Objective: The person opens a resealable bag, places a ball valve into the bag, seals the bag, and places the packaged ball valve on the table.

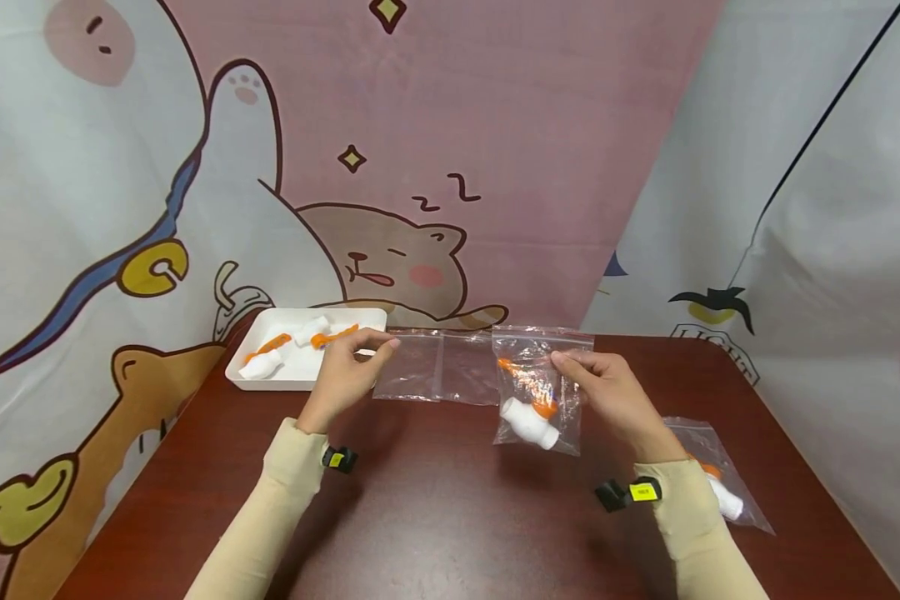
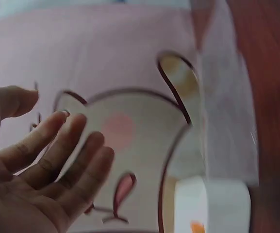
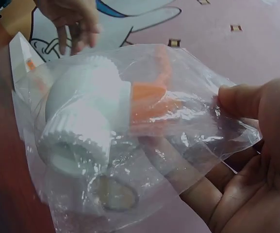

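Right hand (image 1: 618, 400) pinches bag (image 1: 512, 387), valve (image 1: 528, 422) inside below grip. Left hand (image 1: 343, 375) loose, empty; tray (image 1: 277, 385) to its left.

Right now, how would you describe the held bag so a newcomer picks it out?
Start at the reddish table. Above its right half, the right hand pinches a clear bag holding a white-and-orange piece. Unlike the filled bag lying beside the right sleeve, it is held up.

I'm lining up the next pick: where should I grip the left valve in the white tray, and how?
Likely best: pinch the left valve's white body from above; tray walls surround it, and the body looks thicker than the slim orange handle.
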Tool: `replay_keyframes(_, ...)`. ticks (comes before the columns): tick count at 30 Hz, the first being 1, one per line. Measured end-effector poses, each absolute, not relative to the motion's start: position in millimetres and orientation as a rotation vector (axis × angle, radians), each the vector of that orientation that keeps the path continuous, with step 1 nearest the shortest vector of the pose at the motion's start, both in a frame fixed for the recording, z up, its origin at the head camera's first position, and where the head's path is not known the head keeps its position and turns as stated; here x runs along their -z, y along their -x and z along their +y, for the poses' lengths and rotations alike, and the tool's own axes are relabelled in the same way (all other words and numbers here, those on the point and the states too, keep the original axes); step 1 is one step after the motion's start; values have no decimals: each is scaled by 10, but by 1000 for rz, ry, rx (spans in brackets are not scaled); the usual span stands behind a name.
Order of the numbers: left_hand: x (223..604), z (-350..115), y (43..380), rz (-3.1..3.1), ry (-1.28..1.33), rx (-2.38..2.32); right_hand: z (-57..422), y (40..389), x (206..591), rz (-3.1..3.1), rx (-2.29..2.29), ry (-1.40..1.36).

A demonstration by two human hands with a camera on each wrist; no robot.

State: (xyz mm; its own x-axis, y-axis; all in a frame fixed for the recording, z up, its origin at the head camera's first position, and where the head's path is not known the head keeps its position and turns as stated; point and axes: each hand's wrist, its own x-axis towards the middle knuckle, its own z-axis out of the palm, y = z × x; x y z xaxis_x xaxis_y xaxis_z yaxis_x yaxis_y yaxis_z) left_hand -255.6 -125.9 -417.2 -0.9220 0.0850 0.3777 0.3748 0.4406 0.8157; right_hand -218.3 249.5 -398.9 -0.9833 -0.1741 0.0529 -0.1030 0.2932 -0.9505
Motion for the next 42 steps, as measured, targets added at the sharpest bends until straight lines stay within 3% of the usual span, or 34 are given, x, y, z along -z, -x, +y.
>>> replay_keyframes(11,4557,-1612,2695,-2752,317,848,3047,2156,4181,2253,1770,27)
replay_keyframes(26,4672,-1639,2774,-2864,257,567,3566,2067,4437,2019,1640,-32)
replay_keyframes(42,4694,-1609,2771,-2835,217,482,3677,1993,4645,2145,1444,-99)
